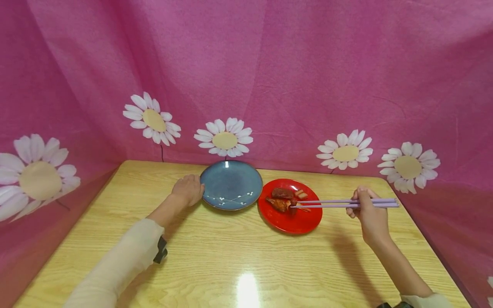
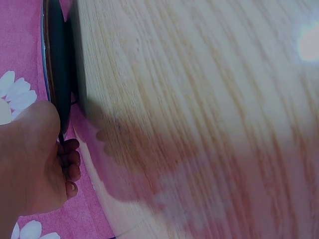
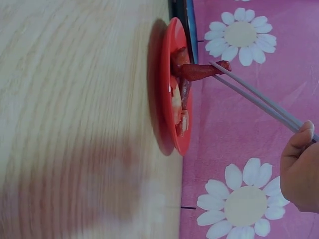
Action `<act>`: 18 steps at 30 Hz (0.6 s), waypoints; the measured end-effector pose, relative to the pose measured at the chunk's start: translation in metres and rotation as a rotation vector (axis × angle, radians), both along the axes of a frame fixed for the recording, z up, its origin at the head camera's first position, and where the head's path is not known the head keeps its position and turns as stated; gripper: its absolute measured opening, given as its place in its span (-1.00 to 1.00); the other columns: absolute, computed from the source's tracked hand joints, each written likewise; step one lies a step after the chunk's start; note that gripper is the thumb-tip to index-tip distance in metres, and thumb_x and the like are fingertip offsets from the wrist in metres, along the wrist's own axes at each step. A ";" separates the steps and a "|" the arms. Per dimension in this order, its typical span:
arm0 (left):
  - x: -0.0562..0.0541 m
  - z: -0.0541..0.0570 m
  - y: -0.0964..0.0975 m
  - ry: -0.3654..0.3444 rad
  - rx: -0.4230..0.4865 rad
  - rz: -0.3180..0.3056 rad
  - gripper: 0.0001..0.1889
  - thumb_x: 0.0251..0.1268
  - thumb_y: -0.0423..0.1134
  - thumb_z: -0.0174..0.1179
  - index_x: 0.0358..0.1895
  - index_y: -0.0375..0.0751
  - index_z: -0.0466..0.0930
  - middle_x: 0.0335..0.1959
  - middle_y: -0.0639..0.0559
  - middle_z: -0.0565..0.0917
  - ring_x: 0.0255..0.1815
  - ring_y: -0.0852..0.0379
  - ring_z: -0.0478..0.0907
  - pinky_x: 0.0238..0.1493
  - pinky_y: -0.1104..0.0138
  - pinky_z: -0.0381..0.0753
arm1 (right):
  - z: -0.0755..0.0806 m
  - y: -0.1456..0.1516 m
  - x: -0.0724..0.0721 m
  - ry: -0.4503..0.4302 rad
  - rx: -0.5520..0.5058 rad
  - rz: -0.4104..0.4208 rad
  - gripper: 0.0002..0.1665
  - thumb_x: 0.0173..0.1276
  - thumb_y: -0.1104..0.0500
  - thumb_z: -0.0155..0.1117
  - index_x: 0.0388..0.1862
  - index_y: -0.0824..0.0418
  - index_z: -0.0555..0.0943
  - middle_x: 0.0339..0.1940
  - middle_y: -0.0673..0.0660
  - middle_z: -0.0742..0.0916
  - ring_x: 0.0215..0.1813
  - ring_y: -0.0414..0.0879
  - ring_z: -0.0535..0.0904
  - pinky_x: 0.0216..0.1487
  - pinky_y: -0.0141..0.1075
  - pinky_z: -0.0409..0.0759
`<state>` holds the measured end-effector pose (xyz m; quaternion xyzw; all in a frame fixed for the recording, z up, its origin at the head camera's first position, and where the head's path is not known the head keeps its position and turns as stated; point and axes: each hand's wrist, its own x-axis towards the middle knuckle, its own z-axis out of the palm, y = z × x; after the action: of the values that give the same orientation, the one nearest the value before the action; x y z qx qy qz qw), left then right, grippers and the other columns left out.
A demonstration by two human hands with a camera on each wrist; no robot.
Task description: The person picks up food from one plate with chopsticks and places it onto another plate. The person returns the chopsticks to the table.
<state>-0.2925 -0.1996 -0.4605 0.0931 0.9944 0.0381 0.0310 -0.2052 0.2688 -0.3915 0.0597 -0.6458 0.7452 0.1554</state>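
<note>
My left hand [image 1: 188, 190] is at the left rim of a blue plate [image 1: 231, 182] with small white blossoms. In the left wrist view its thumb lies on the rim and the fingers curl under the plate's edge. My right hand [image 1: 371, 218] grips a pair of purple chopsticks [image 1: 335, 203], tips pointing left over a red plate [image 1: 292, 224]. Between the tips, in the right wrist view, a glossy red-brown piece of meat [image 3: 199, 72] stands up from the red plate, its lower end overlapping the other food. A dark chunk of meat [image 1: 282, 193] and paler pieces [image 1: 301, 194] lie there too.
Both plates sit side by side on a light wooden table [image 1: 215, 261], near its far edge. A pink cloth [image 1: 285, 85] with printed white daisies hangs behind the table and along its sides. Light glares off the wood near the front.
</note>
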 end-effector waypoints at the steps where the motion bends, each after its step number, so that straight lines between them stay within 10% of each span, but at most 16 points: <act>1: 0.000 0.000 0.000 -0.001 0.003 0.001 -0.56 0.58 -0.14 -0.20 0.07 -0.56 0.38 -0.03 -0.35 0.49 0.14 -0.27 0.42 0.18 -0.06 0.41 | -0.001 0.000 0.000 -0.002 0.004 0.000 -0.59 0.63 0.18 -0.05 -0.47 0.34 0.45 -0.60 0.06 0.54 -0.69 -0.21 0.49 -0.64 -0.45 0.41; 18: -0.001 -0.003 -0.001 0.019 0.001 0.001 -0.56 0.58 -0.13 -0.20 0.06 -0.56 0.39 -0.02 -0.37 0.50 0.14 -0.28 0.43 0.16 -0.07 0.42 | -0.008 -0.005 0.000 -0.040 0.093 -0.006 -0.56 0.63 0.16 -0.04 -0.46 0.41 0.41 -0.65 0.04 0.52 -0.69 -0.23 0.47 -0.66 -0.45 0.40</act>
<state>-0.2934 -0.2002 -0.4634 0.0931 0.9947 0.0379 0.0215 -0.2054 0.2633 -0.3993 0.0499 -0.6829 0.7149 0.1416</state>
